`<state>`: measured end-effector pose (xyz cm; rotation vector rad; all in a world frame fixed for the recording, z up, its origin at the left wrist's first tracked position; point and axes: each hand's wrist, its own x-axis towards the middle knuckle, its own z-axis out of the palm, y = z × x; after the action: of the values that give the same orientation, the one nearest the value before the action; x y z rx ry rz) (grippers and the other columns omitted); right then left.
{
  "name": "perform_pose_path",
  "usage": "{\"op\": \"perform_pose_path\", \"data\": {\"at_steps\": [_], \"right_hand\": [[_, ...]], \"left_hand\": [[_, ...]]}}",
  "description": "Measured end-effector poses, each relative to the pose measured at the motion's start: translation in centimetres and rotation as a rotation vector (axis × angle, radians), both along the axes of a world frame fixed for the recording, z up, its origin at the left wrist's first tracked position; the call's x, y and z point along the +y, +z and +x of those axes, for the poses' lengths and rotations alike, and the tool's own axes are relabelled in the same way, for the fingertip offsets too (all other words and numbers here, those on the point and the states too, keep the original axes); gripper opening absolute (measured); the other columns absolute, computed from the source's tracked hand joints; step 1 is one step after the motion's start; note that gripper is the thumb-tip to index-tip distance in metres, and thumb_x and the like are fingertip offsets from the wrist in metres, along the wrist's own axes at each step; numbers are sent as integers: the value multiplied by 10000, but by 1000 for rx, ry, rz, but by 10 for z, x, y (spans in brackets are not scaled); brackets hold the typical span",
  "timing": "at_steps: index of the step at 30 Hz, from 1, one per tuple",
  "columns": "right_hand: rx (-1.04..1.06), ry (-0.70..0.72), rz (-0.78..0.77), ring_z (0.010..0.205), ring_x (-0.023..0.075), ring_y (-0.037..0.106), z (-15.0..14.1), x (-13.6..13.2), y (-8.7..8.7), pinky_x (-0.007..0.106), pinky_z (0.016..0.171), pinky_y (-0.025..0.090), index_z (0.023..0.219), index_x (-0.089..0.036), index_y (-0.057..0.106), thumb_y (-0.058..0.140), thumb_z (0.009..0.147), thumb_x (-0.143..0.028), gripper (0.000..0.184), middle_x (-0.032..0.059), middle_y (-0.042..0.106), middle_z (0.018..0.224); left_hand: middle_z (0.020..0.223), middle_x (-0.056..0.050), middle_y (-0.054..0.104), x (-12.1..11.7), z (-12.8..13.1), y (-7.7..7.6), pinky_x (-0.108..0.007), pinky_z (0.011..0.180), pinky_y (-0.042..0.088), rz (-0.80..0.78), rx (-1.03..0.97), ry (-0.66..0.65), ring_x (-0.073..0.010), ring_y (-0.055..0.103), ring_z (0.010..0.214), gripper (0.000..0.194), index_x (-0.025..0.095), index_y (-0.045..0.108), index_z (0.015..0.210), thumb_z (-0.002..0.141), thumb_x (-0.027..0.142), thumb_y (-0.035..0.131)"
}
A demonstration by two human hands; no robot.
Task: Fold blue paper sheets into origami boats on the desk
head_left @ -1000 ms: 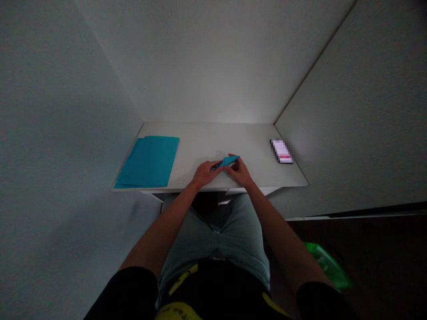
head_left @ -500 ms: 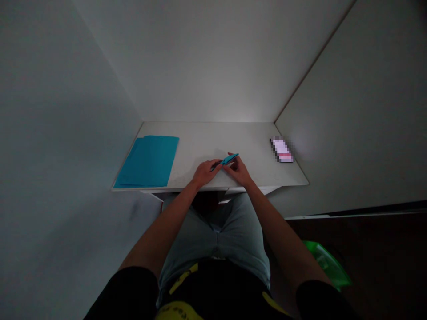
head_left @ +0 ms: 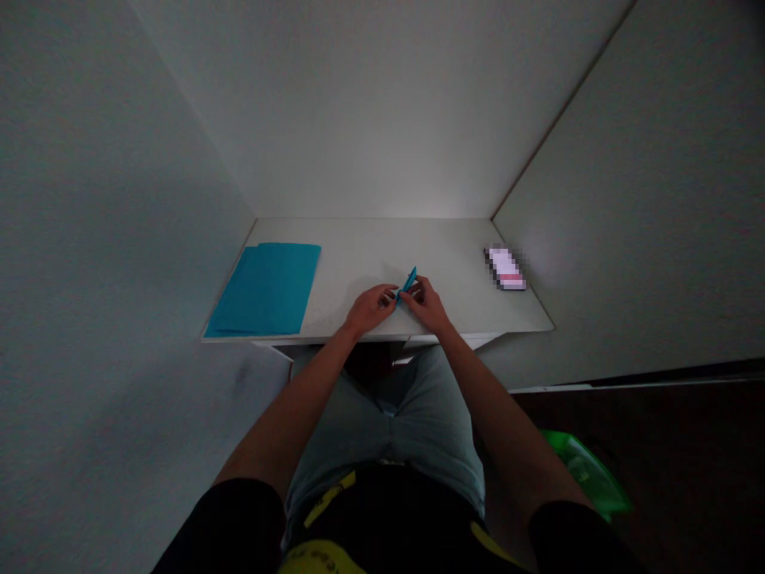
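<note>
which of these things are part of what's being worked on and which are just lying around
In use:
folded blue paper, pinched between both hands
left hand
right hand

Lying about:
blue paper sheets, untouched, though the same colour
phone on the white desk
green plastic object on the floor

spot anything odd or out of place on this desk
Nothing on the white desk looks spilled or damaged. The one slight oddity is the stack of teal paper, whose sheets sit slightly offset; the folded teal paper pinched between left hand and right hand looks intact.
</note>
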<state>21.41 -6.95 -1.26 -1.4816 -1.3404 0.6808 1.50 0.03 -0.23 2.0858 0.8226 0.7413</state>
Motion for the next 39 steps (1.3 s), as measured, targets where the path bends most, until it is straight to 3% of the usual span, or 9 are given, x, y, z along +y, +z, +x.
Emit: {"op": "perform_pose_path", "data": {"at_steps": [4,16,29,39], "right_hand": [[-20,2,5,662,180,622,0,0,1,341,633,526,1412,-227,526,729,906,-631,678,36,726,973],[-60,-15,-1,672,200,647,0,0,-3,357,629,550,1404,-240,527,809,840,-638,745,52,746,999],[-79,7,15,658,196,633,0,1,-4,357,628,531,1466,-237,523,782,868,-591,742,46,730,978],[-109,8,9,680,205,649,2,1,-5,357,654,555,1479,-249,525,757,889,-534,695,39,747,968]], "left_hand": [[1142,-39,763,0,1,-2,-280,856,609,1,-5,10,-124,712,822,484,212,654,1422,940,191,701],[1197,-55,713,-2,0,5,-305,892,604,85,32,-14,-135,705,837,434,230,680,1379,951,158,675],[1271,-74,716,-3,0,4,-332,918,607,86,36,-22,-145,724,852,458,226,654,1391,940,154,682],[1172,-49,712,-5,0,10,-329,914,611,98,59,-15,-152,731,840,419,247,694,1348,938,160,689]]}}
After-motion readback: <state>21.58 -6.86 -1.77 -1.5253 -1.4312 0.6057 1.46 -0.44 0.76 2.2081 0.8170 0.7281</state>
